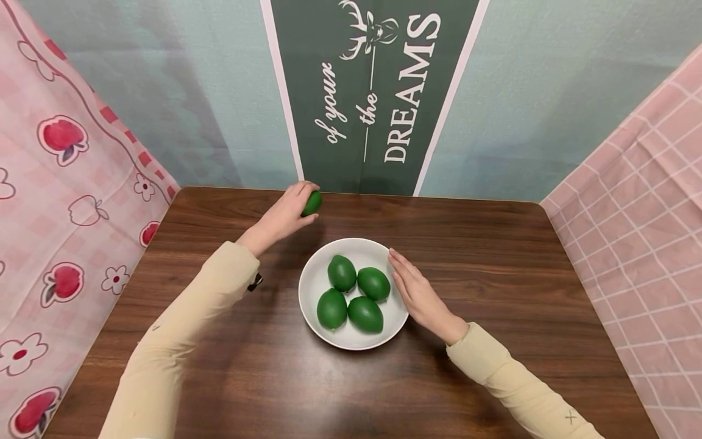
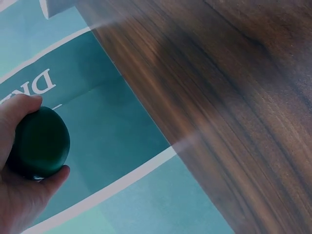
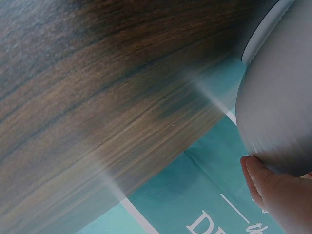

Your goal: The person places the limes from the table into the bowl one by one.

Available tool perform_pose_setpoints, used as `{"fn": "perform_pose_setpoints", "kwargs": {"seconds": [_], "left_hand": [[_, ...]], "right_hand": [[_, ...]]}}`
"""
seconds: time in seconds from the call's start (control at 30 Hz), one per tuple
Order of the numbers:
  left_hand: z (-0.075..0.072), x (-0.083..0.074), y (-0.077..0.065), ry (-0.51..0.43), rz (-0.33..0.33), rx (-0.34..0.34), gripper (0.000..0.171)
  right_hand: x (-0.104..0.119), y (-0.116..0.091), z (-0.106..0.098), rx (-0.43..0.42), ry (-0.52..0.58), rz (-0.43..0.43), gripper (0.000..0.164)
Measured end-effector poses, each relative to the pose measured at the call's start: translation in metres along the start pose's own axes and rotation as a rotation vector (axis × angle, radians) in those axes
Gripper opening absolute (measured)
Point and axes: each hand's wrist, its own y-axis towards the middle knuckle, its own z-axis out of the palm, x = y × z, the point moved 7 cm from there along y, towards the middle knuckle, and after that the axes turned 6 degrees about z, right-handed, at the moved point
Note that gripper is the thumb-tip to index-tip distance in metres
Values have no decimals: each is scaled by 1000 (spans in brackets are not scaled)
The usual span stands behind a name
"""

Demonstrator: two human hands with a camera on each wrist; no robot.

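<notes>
My left hand grips a green lime near the far edge of the table, up and to the left of the bowl. In the left wrist view the lime sits between thumb and fingers, the palm partly behind it. A round white bowl stands mid-table with several green limes inside. Against the bowl's right side rests my right hand, its fingers straight and close together. The right wrist view has those fingertips at the outer wall of the bowl; the limes are hidden there.
The brown wooden table ends at a hanging cloth backdrop with a dark green lettered panel. A pink fruit-patterned cloth hangs on the left and a pink checked one on the right.
</notes>
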Motion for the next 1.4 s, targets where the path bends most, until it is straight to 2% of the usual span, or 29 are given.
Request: {"fn": "perform_pose_setpoints", "kwargs": {"seconds": [0.47,1.1,1.4], "left_hand": [[-8,-21,-6,-12,82,-13,50],[-4,-46,-15,6,130,35,54],[-5,-59,-19,12,172,37,53]], "right_hand": [[1,1,0,1,-9,-1,39],[0,0,1,11,-1,10,40],[2,0,-1,5,9,4,40]]}}
